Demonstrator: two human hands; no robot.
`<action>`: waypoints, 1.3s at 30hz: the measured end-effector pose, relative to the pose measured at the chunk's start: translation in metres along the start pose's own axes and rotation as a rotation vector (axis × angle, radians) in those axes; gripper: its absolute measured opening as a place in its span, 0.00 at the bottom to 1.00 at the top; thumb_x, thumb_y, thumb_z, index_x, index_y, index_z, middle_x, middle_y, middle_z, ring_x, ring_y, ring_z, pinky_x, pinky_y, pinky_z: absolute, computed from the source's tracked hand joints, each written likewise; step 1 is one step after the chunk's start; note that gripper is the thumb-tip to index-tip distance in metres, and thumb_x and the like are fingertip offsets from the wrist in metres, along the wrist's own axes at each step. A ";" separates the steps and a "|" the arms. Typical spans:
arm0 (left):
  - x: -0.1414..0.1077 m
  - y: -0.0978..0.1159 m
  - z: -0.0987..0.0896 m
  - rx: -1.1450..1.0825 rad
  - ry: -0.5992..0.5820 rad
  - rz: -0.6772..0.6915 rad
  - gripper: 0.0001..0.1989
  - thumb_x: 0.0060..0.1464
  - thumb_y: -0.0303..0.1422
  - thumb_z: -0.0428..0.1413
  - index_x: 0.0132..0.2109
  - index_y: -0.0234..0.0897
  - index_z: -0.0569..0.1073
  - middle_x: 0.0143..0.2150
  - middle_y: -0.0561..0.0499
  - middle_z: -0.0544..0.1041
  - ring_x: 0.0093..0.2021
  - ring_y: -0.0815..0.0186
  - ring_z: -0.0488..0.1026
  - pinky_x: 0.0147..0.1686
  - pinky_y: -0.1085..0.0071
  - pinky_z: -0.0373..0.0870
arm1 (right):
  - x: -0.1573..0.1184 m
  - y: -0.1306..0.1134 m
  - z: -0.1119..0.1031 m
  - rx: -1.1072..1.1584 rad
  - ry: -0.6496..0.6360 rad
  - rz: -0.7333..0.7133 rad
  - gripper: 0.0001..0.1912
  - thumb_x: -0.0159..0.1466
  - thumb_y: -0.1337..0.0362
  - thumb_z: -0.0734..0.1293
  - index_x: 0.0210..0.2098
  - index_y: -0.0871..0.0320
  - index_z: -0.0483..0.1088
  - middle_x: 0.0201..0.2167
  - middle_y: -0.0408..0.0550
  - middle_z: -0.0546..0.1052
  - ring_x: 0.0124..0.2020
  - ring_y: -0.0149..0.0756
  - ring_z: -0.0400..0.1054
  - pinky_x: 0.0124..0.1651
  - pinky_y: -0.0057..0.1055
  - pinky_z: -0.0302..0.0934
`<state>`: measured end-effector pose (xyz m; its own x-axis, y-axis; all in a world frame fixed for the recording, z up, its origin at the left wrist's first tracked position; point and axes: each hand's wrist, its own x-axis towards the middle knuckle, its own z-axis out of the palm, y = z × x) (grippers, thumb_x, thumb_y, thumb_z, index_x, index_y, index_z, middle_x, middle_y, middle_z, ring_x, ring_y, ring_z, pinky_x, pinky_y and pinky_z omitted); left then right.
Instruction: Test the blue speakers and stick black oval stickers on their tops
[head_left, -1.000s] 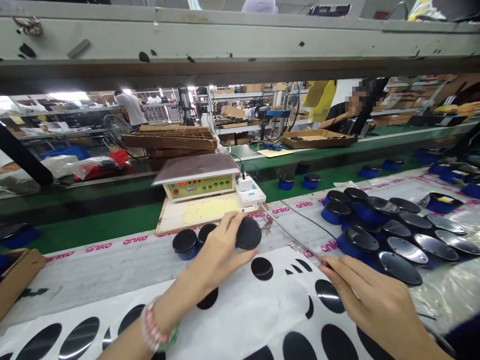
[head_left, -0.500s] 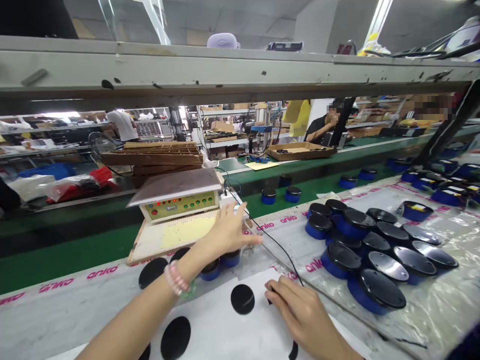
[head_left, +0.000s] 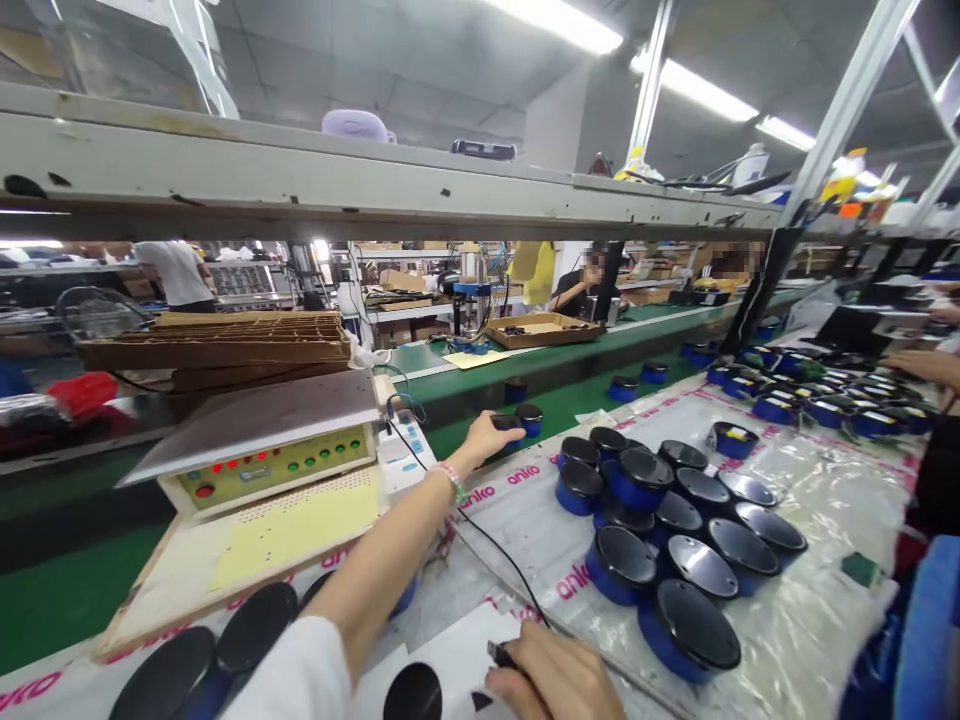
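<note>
My left hand [head_left: 486,442] reaches forward over the green belt, its fingers curled round a round blue container with a black top [head_left: 507,424]. Right beside that one stands another such container [head_left: 529,420]. In the near foreground my right hand [head_left: 562,672] is closed on the end of a black cable, whose small metal-tipped plug [head_left: 498,654] pokes out past the fingertips. The cable [head_left: 491,540] runs back to a white power strip [head_left: 403,458]. Under my right hand lies a white sheet [head_left: 457,650] with a black disc [head_left: 412,692] on it.
Several blue containers with glossy black tops [head_left: 690,625] are clustered and stacked on the plastic-covered table at right. A control box [head_left: 277,465] with lit buttons stands at left. A shelf beam [head_left: 405,195] crosses above. A co-worker's arm [head_left: 926,365] shows at far right.
My left hand has moved forward from above the power strip to the belt and taken hold of a container. My view has turned right. The right hand still holds the cable end.
</note>
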<state>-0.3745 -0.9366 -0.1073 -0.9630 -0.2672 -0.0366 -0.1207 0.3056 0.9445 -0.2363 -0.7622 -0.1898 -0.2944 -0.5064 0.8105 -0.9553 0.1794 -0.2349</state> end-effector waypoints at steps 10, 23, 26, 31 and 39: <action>-0.202 0.020 -0.053 -0.634 -0.405 0.034 0.28 0.44 0.41 0.65 0.50 0.36 0.69 0.44 0.47 0.74 0.41 0.66 0.73 0.44 0.71 0.69 | 0.024 -0.023 -0.050 0.221 0.144 0.277 0.09 0.68 0.62 0.58 0.35 0.55 0.69 0.27 0.43 0.75 0.28 0.32 0.71 0.30 0.21 0.65; -0.304 -0.001 -0.084 -0.041 -0.074 0.289 0.28 0.53 0.43 0.58 0.58 0.46 0.58 0.54 0.49 0.66 0.53 0.60 0.65 0.53 0.62 0.65 | 0.065 -0.094 -0.069 0.138 -0.179 -0.024 0.12 0.67 0.68 0.58 0.26 0.55 0.61 0.20 0.41 0.68 0.21 0.30 0.63 0.23 0.28 0.53; -0.314 -0.006 -0.084 0.224 0.019 0.393 0.30 0.55 0.41 0.57 0.60 0.47 0.53 0.59 0.47 0.61 0.57 0.59 0.62 0.54 0.61 0.66 | 0.062 -0.097 -0.066 0.133 -0.196 -0.028 0.13 0.67 0.69 0.57 0.25 0.55 0.59 0.19 0.40 0.66 0.19 0.29 0.61 0.22 0.28 0.51; -0.318 -0.010 -0.082 0.592 0.175 0.568 0.37 0.52 0.49 0.56 0.63 0.40 0.53 0.55 0.41 0.60 0.54 0.58 0.64 0.52 0.62 0.70 | 0.045 -0.095 -0.045 0.316 -0.346 0.126 0.09 0.68 0.70 0.56 0.33 0.54 0.62 0.26 0.41 0.69 0.26 0.29 0.66 0.28 0.23 0.60; -0.330 -0.002 -0.081 0.946 0.327 1.078 0.19 0.55 0.25 0.57 0.54 0.30 0.67 0.44 0.44 0.62 0.52 0.60 0.65 0.57 0.60 0.66 | 0.014 -0.093 -0.016 0.225 -0.038 0.091 0.08 0.68 0.65 0.56 0.37 0.54 0.65 0.27 0.44 0.72 0.29 0.33 0.70 0.29 0.24 0.65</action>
<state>-0.0371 -0.9231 -0.0709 -0.6071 0.3212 0.7268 0.3708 0.9235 -0.0984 -0.1515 -0.7728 -0.1483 -0.3762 -0.5287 0.7609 -0.9055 0.0356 -0.4229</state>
